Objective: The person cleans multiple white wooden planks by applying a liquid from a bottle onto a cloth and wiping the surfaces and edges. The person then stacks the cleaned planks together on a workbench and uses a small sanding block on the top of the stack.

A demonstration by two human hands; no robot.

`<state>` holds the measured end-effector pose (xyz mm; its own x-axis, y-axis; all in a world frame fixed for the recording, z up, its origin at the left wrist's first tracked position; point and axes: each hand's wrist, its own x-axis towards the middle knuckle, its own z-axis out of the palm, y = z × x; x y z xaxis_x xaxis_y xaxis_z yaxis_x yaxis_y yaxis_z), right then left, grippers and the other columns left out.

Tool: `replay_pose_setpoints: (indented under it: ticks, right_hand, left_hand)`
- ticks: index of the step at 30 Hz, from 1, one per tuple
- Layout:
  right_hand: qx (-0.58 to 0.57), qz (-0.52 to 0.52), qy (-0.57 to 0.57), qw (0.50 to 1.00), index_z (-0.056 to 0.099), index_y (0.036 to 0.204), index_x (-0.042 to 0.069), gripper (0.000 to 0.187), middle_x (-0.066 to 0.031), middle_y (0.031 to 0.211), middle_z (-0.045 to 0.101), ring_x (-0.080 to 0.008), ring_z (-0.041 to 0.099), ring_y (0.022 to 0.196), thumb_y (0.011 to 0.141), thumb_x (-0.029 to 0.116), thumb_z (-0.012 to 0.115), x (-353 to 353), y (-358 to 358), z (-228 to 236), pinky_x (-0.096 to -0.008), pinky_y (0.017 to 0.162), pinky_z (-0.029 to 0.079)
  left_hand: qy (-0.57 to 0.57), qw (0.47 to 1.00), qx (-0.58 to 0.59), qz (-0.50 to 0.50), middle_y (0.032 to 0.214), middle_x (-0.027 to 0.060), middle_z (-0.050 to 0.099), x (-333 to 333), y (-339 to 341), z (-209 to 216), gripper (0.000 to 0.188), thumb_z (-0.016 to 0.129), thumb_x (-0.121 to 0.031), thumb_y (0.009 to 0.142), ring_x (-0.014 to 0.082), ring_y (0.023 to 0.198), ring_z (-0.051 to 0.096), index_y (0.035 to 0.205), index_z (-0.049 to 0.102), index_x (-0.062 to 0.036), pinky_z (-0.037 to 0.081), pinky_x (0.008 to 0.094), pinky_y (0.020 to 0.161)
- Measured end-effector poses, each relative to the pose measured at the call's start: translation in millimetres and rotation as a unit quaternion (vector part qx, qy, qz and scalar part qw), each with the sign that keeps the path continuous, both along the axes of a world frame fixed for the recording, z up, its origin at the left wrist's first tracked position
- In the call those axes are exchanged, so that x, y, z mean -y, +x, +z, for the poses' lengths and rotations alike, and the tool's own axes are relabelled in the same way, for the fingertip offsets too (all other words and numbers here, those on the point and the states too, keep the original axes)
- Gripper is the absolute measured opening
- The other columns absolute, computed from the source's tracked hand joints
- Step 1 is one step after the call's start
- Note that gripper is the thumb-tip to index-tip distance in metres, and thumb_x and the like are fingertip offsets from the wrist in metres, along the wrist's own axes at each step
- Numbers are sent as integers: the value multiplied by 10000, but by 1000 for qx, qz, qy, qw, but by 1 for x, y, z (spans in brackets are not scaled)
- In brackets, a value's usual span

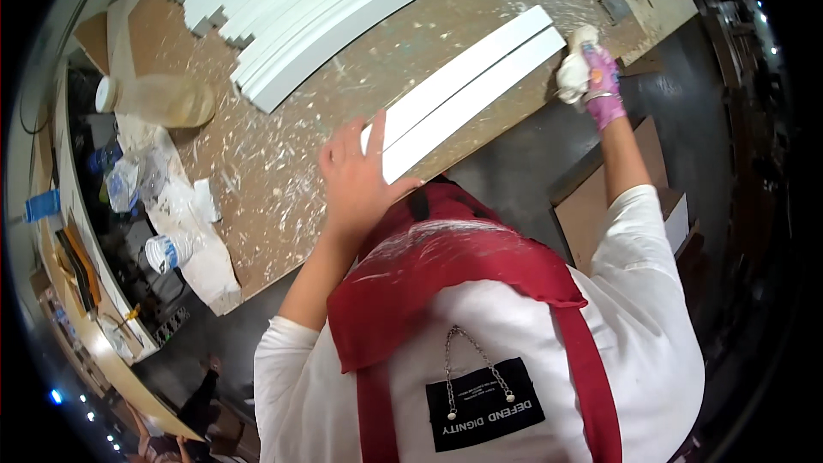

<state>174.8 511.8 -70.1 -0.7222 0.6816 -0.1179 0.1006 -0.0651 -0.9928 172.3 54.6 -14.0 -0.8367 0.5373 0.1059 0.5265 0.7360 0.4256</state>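
Grey floor [506, 154] is stretching beneath the person, and a brown desk [291, 154], speckled with white flecks, is taking up much of the upper view. Along its far side a stack of white boards [343, 0] is lying flat, its left ends stepping unevenly. Nearer the person, two white boards [477, 99] are resting side by side close to the front edge, a narrow dark gap running between them. Judging by their slim shape, they are probably handling as light and stiff, perhaps slightly slippery on the smooth faces, with corners likely being easiest to dent; the long outer edges are looking like the safest hold. Their long axis is running slantwise, from the lower left near the person's body to the upper right, roughly parallel to the stack. Bare and spread open, the left grip [353, 176] is lying across their left ends, fingers extended rather than curling round anything. Just beside their right ends, the pink-gloved right grip [604, 77] is clutching a bunched white cloth [570, 77].
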Motion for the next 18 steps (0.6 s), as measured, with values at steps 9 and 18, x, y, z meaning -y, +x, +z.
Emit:
replay_pose_setpoints:
  ticks: [9, 18]
  right_hand:
    - [-6, -85, 38, 996, 627, 1064, 26, 225, -20, 897, 645, -105, 601, 764, 875, 139, 670, 56, 23, 30, -246, 665, 500]
    - [-62, -66, -86, 992, 615, 1034, 66, 176, -19, 876, 636, -124, 620, 756, 891, 168, 637, 58, 18, 40, -273, 658, 524]
  left_hand:
    - [-40, 995, 48, -75, 1225, 252, 519, -11, -23, 7, 601, 721, -325, 773, 404, 1119, 511, 1240, 529, 1, 423, 461, 945]
    - [-21, 994, 106, -23, 1093, 212, 600, -1, -39, -13, 441, 653, -273, 841, 411, 973, 582, 1188, 563, -16, 483, 459, 836]
